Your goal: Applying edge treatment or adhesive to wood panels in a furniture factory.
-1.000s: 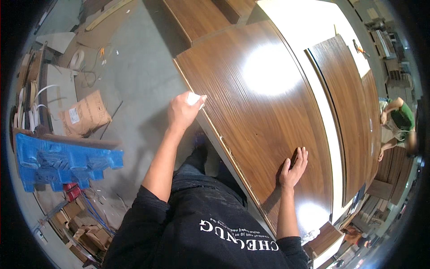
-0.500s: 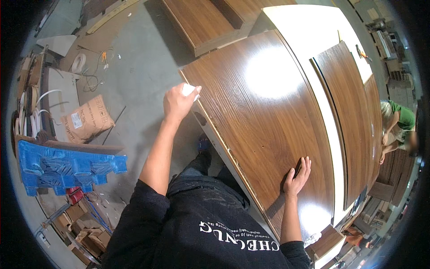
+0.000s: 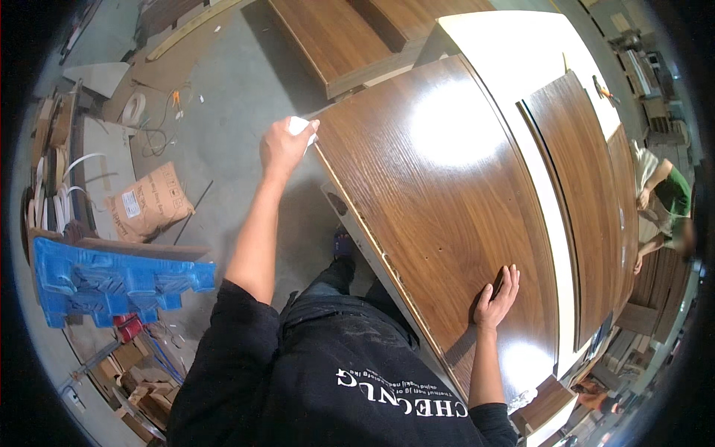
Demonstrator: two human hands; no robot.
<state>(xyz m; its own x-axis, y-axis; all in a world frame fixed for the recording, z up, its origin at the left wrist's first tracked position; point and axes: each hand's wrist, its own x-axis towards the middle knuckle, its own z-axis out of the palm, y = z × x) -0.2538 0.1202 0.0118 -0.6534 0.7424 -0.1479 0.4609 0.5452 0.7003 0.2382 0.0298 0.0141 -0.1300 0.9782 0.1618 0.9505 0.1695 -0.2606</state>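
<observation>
A white cloth was gripped in the left hand at the walnut panel's corner, while the right hand was pressed flat, fingers spread, apparently steadying it.

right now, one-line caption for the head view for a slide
Left hand wipes a white cloth along the walnut-veneer panel edge; right hand rests flat on it.

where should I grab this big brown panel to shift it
Grip the panel by its long near edge, coming from the floor side where you stand. It lies flat, wide and glossy, so the top face gives no purchase. That edge overhangs the support below, leaving room for fingers under it. The left hand holds a white cloth at that edge's far corner; the right hand rests flat on top.
</observation>
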